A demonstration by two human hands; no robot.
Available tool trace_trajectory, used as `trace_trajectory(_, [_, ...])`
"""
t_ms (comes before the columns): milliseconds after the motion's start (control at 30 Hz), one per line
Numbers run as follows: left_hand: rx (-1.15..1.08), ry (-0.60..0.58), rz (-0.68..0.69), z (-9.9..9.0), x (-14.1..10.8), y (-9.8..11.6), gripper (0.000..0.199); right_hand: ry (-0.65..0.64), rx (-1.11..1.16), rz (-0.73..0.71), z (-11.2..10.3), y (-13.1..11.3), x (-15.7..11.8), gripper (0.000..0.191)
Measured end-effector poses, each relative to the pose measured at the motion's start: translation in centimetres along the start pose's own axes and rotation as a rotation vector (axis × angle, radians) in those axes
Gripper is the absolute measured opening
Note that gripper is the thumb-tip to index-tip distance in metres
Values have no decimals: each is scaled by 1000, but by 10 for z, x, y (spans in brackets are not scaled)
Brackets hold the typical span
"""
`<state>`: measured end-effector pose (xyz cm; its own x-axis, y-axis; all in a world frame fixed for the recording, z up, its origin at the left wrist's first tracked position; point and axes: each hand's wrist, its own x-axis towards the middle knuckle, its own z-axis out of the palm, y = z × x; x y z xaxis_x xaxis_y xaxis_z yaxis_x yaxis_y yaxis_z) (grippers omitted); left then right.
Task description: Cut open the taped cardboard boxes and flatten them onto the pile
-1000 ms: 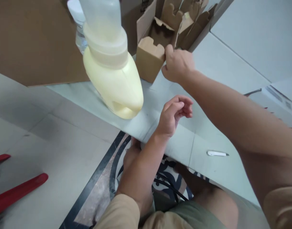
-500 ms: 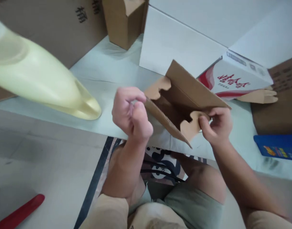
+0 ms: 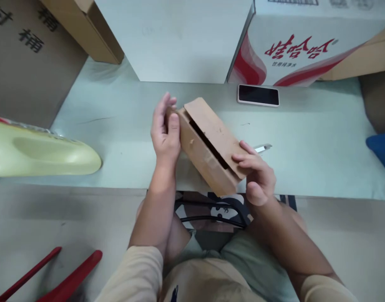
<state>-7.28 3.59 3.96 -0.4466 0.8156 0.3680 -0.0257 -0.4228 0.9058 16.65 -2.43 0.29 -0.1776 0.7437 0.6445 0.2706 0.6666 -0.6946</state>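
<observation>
A small brown cardboard box (image 3: 208, 147) is tilted above the pale green tabletop, near its front edge. Its two long flaps are folded inward, with a dark narrow gap between them. My left hand (image 3: 166, 128) grips the box's left end, thumb on the near side and fingers behind. At the right end, my right hand (image 3: 257, 170) holds the corner, with fingertips resting on the upper flap. A cutter blade (image 3: 263, 148) shows on the table just beyond my right fingers; its handle is hidden.
A phone (image 3: 258, 95) lies before a white box (image 3: 186, 46) and a red-and-white carton (image 3: 293, 54). Large brown cardboard (image 3: 31, 71) stands at the left. A yellow-green container (image 3: 44, 155) is at the left edge, a blue object (image 3: 381, 151) at the right.
The box's open flaps have come down over its opening. My left hand, earlier curled beside the box, now grips its left end. The view has shifted, showing the phone and blade.
</observation>
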Motion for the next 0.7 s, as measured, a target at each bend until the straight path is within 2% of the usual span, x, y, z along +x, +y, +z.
trace_trajectory(100, [81,-97,-92,3,4,0,16,86,89,20,3,5,-6,35])
trace_trajectory(200, [152,-165,-137,-3,7,3,15,72,200,16,9,5,-5,36])
trace_trajectory(267, [227,-244,-66,-13,7,1,15,61,259,24,11,3,-2,37])
trace_trajectory(333, [309,-318,58,-24,7,-4,19,118,297,89,11,1,5,39])
trace_trajectory(400, [367,-339,176,-37,8,-14,30,205,297,264,8,1,14,40])
trace_trajectory(500, [419,-316,276,-57,16,-32,45,254,251,648,-1,6,25,41])
trace_trajectory(567, [430,-276,256,-72,24,-43,51,179,232,880,-9,11,28,48])
trace_trajectory(633, [429,-243,217,-88,33,-51,53,8,235,1057,-15,12,29,62])
trace_trajectory(700, [399,-198,188,-103,41,-57,56,-190,277,1095,-19,6,30,74])
